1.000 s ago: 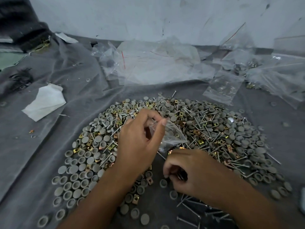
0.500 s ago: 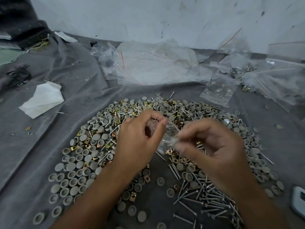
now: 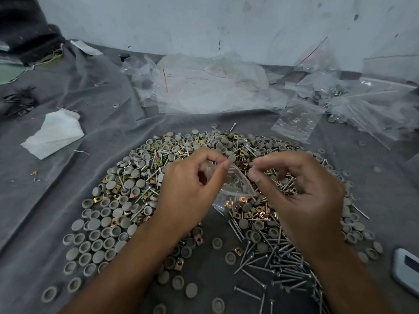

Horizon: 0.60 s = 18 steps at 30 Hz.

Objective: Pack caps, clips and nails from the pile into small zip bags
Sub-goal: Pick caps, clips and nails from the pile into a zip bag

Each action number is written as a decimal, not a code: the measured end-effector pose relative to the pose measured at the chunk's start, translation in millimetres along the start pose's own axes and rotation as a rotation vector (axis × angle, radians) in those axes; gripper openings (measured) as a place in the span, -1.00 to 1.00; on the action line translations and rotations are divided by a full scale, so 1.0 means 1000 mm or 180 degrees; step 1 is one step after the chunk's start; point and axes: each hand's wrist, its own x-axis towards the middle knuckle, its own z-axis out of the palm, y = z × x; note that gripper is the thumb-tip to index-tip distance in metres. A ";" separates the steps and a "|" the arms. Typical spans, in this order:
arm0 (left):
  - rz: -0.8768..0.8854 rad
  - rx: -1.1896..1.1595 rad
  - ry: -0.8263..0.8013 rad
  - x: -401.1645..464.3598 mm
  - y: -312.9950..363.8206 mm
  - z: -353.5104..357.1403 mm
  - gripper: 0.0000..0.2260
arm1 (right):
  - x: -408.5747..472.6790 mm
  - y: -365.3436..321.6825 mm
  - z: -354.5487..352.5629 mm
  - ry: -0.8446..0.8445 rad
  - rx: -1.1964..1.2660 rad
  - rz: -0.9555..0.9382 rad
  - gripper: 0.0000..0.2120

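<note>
A pile of grey round caps (image 3: 108, 223), brass square clips (image 3: 238, 215) and steel nails (image 3: 278, 268) lies spread on a grey cloth (image 3: 45, 200). My left hand (image 3: 190, 191) hovers over the middle of the pile and pinches the top of a small clear zip bag (image 3: 235, 186) between thumb and forefinger. The bag hangs tilted, with a few parts showing inside. My right hand (image 3: 310, 196) is raised beside it, fingers curled, with its thumb and forefinger pinching at the bag's right edge. I cannot tell whether they also hold a small part.
A heap of empty clear bags (image 3: 215, 87) lies at the back by the wall. Filled bags (image 3: 362, 98) and one small zip bag (image 3: 297, 121) lie at the back right. A white tissue (image 3: 54, 132) lies left. A white device (image 3: 408, 273) sits at the right edge.
My right hand rose from the near part of the pile up to the bag's mouth. My left hand kept its hold on the bag in place.
</note>
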 end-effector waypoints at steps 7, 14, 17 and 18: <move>0.0024 -0.0058 -0.0063 -0.001 0.000 0.001 -0.89 | -0.001 0.001 0.004 -0.0137 -0.0375 -0.0152 -0.85; -0.0175 -0.0514 0.0424 0.000 0.002 -0.001 -0.94 | 0.003 0.034 -0.019 -0.0532 -0.1084 0.1491 -0.82; -0.0177 -0.0610 0.0669 0.001 0.003 -0.004 -0.93 | -0.001 0.041 -0.015 -0.1453 -0.1633 0.1595 -0.68; -0.0180 -0.0612 0.0729 0.001 0.004 -0.005 -0.92 | -0.002 0.042 -0.014 -0.1646 -0.1727 0.1538 -0.68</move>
